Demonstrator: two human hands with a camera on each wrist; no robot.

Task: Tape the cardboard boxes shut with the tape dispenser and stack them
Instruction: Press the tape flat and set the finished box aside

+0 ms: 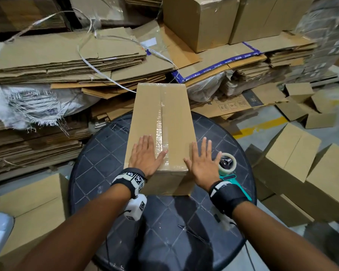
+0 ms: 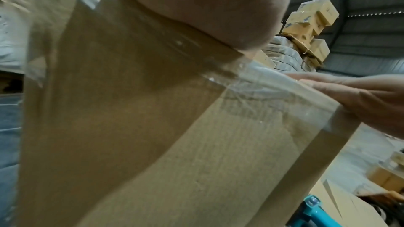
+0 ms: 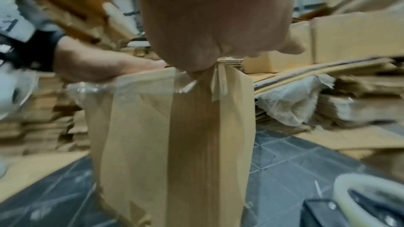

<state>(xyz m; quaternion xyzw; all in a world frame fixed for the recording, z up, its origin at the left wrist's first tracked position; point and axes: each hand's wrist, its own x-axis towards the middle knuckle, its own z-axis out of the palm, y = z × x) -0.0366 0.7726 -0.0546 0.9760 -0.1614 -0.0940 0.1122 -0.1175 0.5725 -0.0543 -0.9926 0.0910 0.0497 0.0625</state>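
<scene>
Presently both hands lie flat, fingers straight, gripping nothing: left hand over the tape strip, right hand at the near right corner of the cardboard box on the round table. Risk: wrinkled tape may lift; box overhangs the far rim and may tip. Dispenser lies just right.

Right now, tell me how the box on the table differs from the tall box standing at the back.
The box on the table is closed, with clear tape along its top seam; the tall box at the back looks open at the top, though the frame cuts it off. The first rests on the round black table under both flat hands; the second stands untouched on flattened cardboard. Both are plain brown cardboard.
</scene>
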